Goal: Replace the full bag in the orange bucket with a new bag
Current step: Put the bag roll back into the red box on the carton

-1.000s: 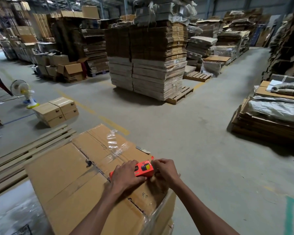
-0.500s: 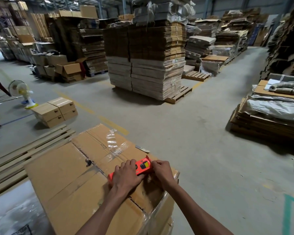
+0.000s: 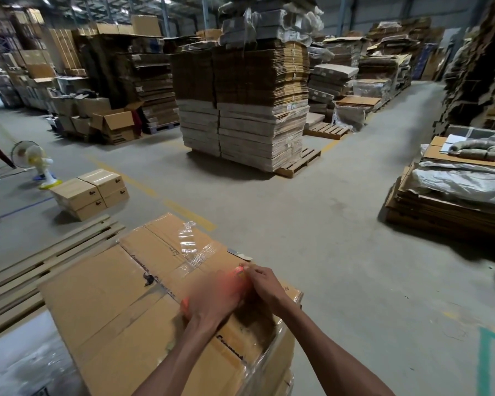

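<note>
— On top of the big carton [image 3: 103, 295], what was logged for the hands?
— Both were over a small orange box [image 3: 237, 272] at the near right part of the lid. Right hand [image 3: 265, 282]: fingertips curled onto the box's far end, pinching it. Left hand [image 3: 215, 298]: laid along the box, covering most of it. It was smeared by blur, so I could not tell a grip from a flat press.
— Box resting on the lid or held off it?
— Could not tell. Only an orange patch at the far end and one orange corner beside the left hand showed.
— Carton?
— Brown, flaps closed, clear film down its near right side. A crinkled patch of clear tape [image 3: 195, 250] sat on the lid beyond the hands.
— Surroundings?
— Concrete floor [image 3: 312, 224]. Wooden planks [image 3: 40, 264] lay just left of the carton. Farther left stood a stack of small boxes [image 3: 92, 192], with a small fan [image 3: 32, 155] near it. Straight ahead, well apart, a pallet [image 3: 297, 164] bore tall stacks of flattened cardboard [image 3: 240, 110]. At right lay a low stack of board [image 3: 440, 212] under a grey sheet [image 3: 463, 181]. A yellow line [image 3: 189, 212] ran on the floor between carton and pallet.
</note>
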